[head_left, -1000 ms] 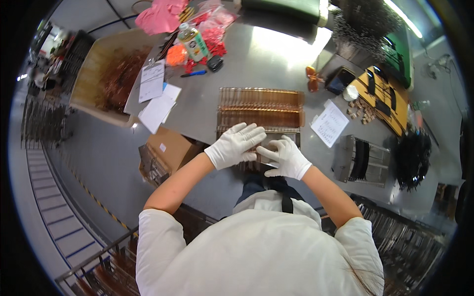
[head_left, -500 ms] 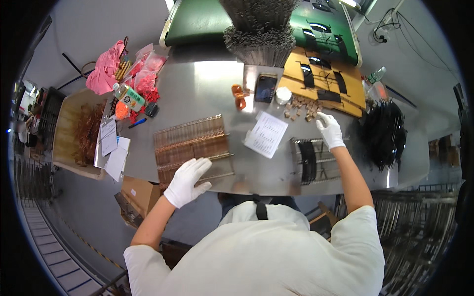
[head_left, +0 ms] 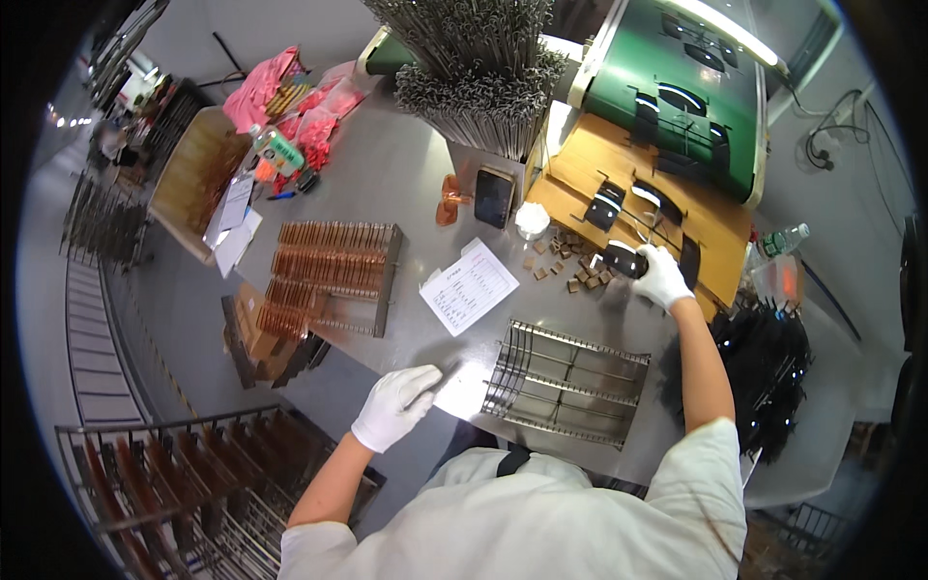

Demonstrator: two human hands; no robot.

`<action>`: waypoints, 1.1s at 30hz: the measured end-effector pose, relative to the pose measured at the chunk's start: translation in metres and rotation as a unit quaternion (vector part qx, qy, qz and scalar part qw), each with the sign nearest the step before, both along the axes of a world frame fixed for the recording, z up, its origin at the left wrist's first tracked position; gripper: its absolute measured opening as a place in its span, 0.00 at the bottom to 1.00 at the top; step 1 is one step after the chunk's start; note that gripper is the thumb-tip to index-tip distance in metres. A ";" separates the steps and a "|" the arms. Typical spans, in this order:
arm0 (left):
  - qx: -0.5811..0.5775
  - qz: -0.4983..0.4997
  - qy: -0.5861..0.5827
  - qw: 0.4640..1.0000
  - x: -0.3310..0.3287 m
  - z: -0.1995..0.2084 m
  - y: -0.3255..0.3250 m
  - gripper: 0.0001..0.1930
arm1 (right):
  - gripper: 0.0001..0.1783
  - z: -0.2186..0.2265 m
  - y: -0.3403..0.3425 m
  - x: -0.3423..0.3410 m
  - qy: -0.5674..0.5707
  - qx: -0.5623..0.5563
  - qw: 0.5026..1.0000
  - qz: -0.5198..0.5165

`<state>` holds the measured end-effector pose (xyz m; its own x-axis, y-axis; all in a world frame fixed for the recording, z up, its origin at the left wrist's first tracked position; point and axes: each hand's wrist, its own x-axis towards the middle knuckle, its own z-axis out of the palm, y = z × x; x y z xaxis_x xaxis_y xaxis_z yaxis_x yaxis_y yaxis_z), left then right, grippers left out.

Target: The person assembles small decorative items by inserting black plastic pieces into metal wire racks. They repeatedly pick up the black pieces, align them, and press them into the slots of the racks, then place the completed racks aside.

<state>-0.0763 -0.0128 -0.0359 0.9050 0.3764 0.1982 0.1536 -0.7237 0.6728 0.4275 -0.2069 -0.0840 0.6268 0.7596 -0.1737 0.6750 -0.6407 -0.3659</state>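
My right hand [head_left: 664, 278], in a white glove, reaches out at the right. Its fingers are closed at the edge of a glossy black curved piece [head_left: 622, 258]. Other black curved pieces [head_left: 659, 200] sit around it on a wire frame over yellow cardboard [head_left: 570, 174]. My left hand [head_left: 394, 408], also gloved, hovers at the table's near edge with its fingers stretched out. A dark smear by its fingertips is too blurred to name. Between my arms lies a metal slotted rack [head_left: 580, 387] with several thin black pieces at its left end.
A rack of copper-brown pieces [head_left: 329, 271] stands at the left, beside a written sheet [head_left: 469, 287]. Small brown blocks [head_left: 582, 280], a white tub [head_left: 532, 220] and a phone [head_left: 494, 197] lie farther back. A dense bundle of wire hooks [head_left: 474, 97] rises behind; a black heap [head_left: 744, 367] sits right.
The view has swung round. My right hand has gone from beside the small blocks to a black curved piece. My left hand has left the copper-brown rack for the table's near edge.
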 end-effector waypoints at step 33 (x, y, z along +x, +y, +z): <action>-0.711 -0.610 -0.149 0.318 0.251 0.257 -0.150 0.45 | 0.18 0.237 -0.135 -0.340 -0.504 0.366 0.778 -0.087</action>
